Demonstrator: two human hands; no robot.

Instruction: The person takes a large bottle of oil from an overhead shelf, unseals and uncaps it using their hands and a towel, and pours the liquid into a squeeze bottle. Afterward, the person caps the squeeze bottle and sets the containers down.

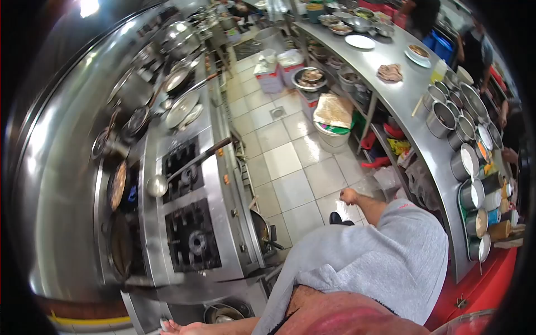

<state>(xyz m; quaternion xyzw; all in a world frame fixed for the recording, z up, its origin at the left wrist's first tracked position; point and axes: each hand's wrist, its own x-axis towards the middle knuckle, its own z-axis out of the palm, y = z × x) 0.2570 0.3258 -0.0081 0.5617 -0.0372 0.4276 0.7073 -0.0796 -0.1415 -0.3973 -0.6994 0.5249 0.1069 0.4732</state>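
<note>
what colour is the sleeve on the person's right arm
Light grey sleeve, clearest in the head view.

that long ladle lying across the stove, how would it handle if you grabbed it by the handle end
The ladle looks like rigid metal, so it probably would not flex. Its bowl sits far from the handle tip, so it would likely feel bowl-heavy and want to dip. Resting loosely across the burner, it may slide or swing if nudged.

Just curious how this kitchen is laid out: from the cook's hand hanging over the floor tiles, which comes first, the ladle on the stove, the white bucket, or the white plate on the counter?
From the hand, in the head view:
1. White bucket, up the aisle under the counter.
2. Ladle, across the aisle on the stove.
3. White plate, far along the steel counter.
</note>
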